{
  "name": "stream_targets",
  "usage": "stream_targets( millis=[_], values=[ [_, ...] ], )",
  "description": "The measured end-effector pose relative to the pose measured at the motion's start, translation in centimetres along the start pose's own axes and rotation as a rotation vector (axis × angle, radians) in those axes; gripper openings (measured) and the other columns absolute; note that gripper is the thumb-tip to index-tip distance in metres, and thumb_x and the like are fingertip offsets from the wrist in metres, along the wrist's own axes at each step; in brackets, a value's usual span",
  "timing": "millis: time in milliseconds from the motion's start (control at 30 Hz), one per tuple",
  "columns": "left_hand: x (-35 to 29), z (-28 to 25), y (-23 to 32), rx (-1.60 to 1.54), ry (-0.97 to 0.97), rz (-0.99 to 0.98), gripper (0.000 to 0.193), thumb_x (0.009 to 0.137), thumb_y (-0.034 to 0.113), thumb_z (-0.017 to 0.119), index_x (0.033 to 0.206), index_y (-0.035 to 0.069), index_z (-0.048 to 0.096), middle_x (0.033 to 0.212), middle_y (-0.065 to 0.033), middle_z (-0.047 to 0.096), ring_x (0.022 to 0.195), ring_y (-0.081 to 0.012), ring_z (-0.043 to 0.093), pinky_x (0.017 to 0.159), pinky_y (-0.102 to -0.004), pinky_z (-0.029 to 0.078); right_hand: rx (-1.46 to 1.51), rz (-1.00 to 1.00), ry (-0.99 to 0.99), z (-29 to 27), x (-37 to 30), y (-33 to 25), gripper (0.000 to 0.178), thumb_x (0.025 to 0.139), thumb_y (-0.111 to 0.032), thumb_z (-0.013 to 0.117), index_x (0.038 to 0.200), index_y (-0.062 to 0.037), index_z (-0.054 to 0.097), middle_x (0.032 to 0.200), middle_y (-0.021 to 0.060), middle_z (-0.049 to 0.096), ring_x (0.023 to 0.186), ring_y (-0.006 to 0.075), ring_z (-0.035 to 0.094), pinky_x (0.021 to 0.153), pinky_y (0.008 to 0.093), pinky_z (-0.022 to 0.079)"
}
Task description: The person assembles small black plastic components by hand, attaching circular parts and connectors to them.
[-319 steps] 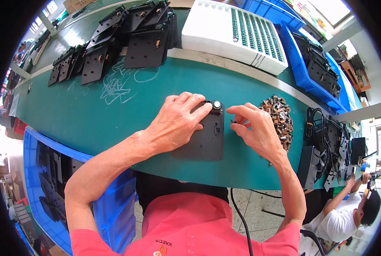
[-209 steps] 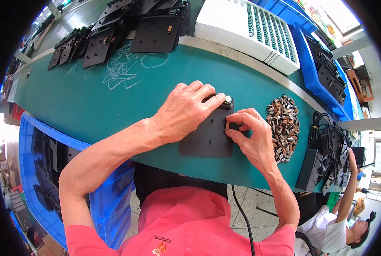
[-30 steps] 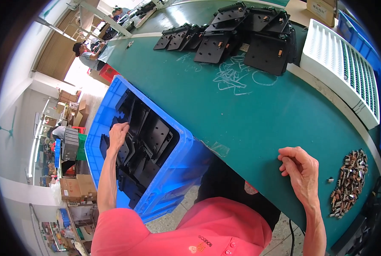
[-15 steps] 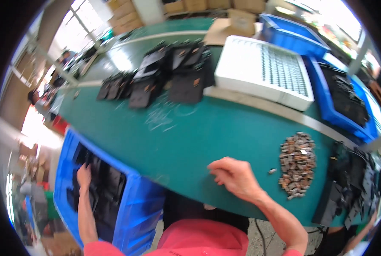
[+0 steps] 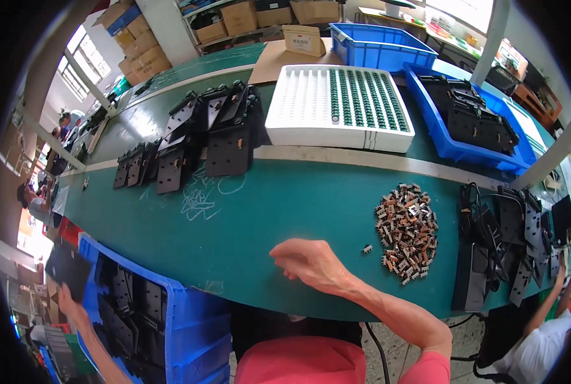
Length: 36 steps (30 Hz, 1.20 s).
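Observation:
At the far left, my left hand (image 5: 73, 308) grips a flat black plastic panel (image 5: 71, 270) by its lower edge, above the rim of a blue crate (image 5: 189, 313). Inside that crate lie more black panels (image 5: 128, 307). My right hand (image 5: 312, 264) is over the near part of the green table (image 5: 266, 205), with its fingers curled together; whatever they hold, if anything, is hidden. To its right is a heap of small metal-and-brown switch-like parts (image 5: 407, 233), and one loose part (image 5: 367, 249) lies between hand and heap.
Black panels with small parts fitted (image 5: 228, 153) stand in rows at the back left. A white foam tray (image 5: 324, 136) holds rows of green parts. Behind and right are a blue bin (image 5: 388, 54) and a blue crate of black assemblies (image 5: 452, 150). Black parts and cables (image 5: 490, 243) lie right.
My left hand has come up and left out of the blue crate, bringing a black panel with it. My right hand keeps its curled pose over the table; the whole view has shifted.

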<state>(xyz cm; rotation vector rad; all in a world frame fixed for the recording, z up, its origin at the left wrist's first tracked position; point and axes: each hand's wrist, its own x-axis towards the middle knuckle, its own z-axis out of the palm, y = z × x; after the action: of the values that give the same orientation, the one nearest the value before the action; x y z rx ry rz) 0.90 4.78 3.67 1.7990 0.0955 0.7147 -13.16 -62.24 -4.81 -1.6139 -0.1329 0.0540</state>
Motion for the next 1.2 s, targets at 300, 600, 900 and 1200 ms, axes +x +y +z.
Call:
stream_targets(
  millis=[300,600,900,1200],
  values=[
    [-19.1,35.2,16.2,-0.316,-1.008,-0.375,0.014,0.095,0.015,0.062,0.088,0.004,0.065,0.078,0.0045,0.054,0.072,-0.0051,0.05,0.061,-0.0215,0.04,0.433,0.159,0.056,-2.5,-0.5,-2.5,0.06,0.095,-0.022,0.064,0.146,-0.0026,0.04,0.122,0.021,0.062,0.105,0.0227,0.063,0.084,0.0357,0.057],
    [-23.0,42.3,14.6,-0.226,-1.324,-0.598,0.027,0.1,0.015,0.058,0.116,-0.005,0.063,0.107,-0.0088,0.069,0.093,-0.0167,0.068,0.079,-0.0349,0.061,0.237,0.129,0.254,-5.1,-0.3,-1.7,0.046,0.092,-0.021,0.069,0.132,-0.003,0.055,0.103,0.0062,0.07,0.085,0.0112,0.064,0.066,0.026,0.054],
    [-23.5,40.8,14.5,0.22,-1.262,0.157,0.049,0.081,0.003,0.075,0.127,-0.002,0.059,0.116,-0.0112,0.063,0.094,-0.0215,0.067,0.077,-0.0334,0.058,0.052,0.338,0.21,-5.8,0.0,-1.9,0.046,0.087,-0.017,0.07,0.126,0.0053,0.058,0.087,0.0089,0.071,0.077,0.0128,0.066,0.06,0.0262,0.055],
    [-26.9,42.1,14.3,0.335,-1.306,1.029,0.07,0.078,0.032,0.078,0.137,0.004,0.053,0.149,-0.0212,0.039,0.134,-0.0402,0.039,0.108,-0.0549,0.036,-0.607,0.252,0.4,-5.2,-0.3,-2.2,0.054,0.079,-0.016,0.076,0.122,0.0095,0.056,0.064,0.0179,0.066,0.058,0.0289,0.068,0.06,0.0383,0.053]
  ],
)
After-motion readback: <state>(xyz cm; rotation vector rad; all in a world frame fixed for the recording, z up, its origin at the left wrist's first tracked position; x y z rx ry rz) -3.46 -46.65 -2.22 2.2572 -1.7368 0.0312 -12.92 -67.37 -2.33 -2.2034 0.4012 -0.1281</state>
